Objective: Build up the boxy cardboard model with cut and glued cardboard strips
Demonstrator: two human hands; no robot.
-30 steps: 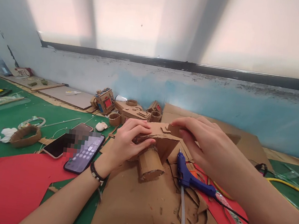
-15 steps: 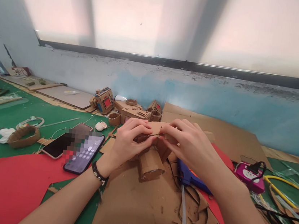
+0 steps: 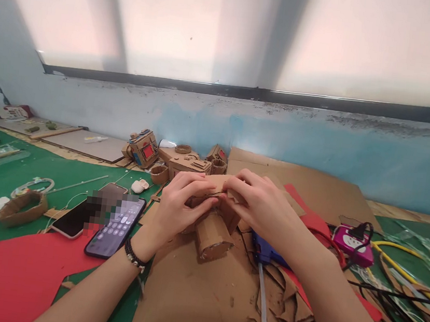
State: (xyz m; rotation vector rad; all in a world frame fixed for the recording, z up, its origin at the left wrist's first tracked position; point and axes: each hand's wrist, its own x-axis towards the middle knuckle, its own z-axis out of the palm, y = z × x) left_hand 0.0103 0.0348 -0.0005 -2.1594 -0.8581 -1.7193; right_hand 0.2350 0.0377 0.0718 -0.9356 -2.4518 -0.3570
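Both hands grip a brown cardboard model [image 3: 213, 236] at the middle of the view, with a tube-like part sticking out toward me. My left hand [image 3: 189, 199] is closed on its left upper edge, thumb and fingers pinching the cardboard. On the other side, my right hand [image 3: 255, 200] pinches the top flap near its fingertips. The hands hide much of the model's body. Beneath it lies a flat cardboard sheet [image 3: 182, 298]. A blue glue gun [image 3: 266, 251], a pale glue stick pointing out of it, rests just right of the model, partly behind my right forearm.
Torn cardboard scraps [image 3: 290, 311] lie right of the sheet. Two phones [image 3: 114, 229] and red paper [image 3: 8, 282] are on the left. Finished-looking cardboard pieces [image 3: 191, 166] stand along the wall. A purple power adapter [image 3: 353, 245] with cables sits at the right.
The view has shifted slightly, so most things appear a little further left. Both hands keep nearly the same pinch on the cardboard model.
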